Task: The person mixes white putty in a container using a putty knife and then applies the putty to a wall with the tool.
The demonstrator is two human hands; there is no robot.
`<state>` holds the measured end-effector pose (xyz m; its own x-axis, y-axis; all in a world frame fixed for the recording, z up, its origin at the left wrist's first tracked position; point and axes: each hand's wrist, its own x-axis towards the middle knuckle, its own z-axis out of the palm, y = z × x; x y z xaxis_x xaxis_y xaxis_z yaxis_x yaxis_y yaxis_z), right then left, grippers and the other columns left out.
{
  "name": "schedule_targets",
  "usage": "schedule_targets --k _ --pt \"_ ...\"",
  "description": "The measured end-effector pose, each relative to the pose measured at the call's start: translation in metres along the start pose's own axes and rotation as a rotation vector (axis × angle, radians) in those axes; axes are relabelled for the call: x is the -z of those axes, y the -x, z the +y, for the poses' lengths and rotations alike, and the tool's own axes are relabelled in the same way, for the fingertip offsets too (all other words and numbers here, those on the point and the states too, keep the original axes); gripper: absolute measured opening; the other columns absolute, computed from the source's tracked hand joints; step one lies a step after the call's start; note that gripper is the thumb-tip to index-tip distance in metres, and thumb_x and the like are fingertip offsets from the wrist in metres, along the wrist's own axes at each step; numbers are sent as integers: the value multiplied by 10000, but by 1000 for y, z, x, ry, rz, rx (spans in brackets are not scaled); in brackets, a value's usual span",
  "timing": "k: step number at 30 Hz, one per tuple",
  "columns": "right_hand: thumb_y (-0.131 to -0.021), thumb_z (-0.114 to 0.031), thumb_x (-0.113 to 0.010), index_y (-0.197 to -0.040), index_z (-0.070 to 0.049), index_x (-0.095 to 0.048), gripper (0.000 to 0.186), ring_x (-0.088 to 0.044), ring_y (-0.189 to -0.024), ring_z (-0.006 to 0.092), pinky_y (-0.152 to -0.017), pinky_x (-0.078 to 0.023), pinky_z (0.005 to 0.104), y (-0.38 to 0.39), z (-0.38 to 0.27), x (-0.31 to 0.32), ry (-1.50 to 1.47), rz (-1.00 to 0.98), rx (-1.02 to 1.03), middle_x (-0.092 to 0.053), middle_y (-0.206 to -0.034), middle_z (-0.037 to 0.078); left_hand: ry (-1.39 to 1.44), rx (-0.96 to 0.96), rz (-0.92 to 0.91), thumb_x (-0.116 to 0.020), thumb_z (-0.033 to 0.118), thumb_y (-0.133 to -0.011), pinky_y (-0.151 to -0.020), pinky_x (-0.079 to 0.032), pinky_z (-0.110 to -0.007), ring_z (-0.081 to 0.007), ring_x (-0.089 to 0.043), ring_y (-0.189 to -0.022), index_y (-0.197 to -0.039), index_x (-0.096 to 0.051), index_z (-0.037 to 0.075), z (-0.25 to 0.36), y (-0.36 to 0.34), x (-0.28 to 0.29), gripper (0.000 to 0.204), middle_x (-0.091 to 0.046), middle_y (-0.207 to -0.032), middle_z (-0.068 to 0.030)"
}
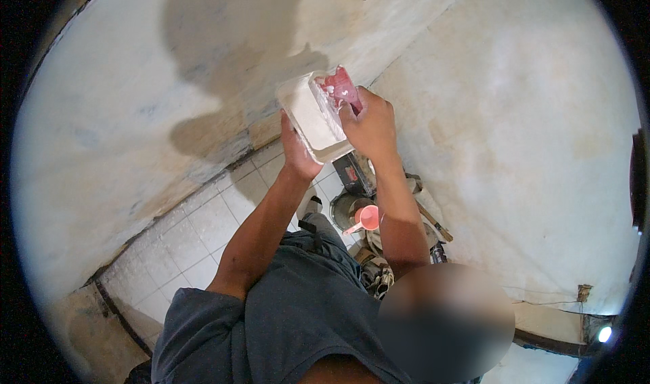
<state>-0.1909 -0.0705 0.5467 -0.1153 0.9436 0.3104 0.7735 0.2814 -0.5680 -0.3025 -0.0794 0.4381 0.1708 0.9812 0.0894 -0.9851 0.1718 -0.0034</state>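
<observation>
My left hand point(300, 150) is closed round the side and underside of a whitish rectangular plastic tub point(332, 152), tilted in front of the wall. White paste coats its inside and rim. In my right hand point(374, 123) is a red putty spreader point(342, 86), smeared with white paste. The spreader lies over the tub's right edge, its blade partly hidden by the tub's wall. My right fingers wrap round the spreader's near end, and some of them are out of sight.
Patchy pale walls point(528, 113) meet in a corner ahead. Below are white floor tiles point(196, 242). Under my right arm stand a dark bucket point(340, 211) with a pink dipper point(368, 217), a black box point(353, 174) and a wooden-handled tool point(437, 223).
</observation>
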Motion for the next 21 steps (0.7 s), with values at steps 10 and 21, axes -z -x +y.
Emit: schedule_targets --k 10,21 --pt "-774 -177 -620 -830 -1 -628 185 -623 -729 420 -676 -489 459 -1 -1 5 53 -34 18 -631 -752 234 -21 32 45 -331 589 -963 -1052 -400 -441 -274 -523 -1216 -1390 -436 124 -2 2 2 640 -538 -1340 -84" --pt "-754 -191 -607 -782 25 -614 218 -623 -751 430 -705 -493 463 -2 -22 17 56 -19 -15 -624 -752 256 -12 48 34 -334 558 -974 -1064 -386 -429 -264 -528 -1207 -1378 -447 107 -8 6 1 616 -552 -1322 -83"
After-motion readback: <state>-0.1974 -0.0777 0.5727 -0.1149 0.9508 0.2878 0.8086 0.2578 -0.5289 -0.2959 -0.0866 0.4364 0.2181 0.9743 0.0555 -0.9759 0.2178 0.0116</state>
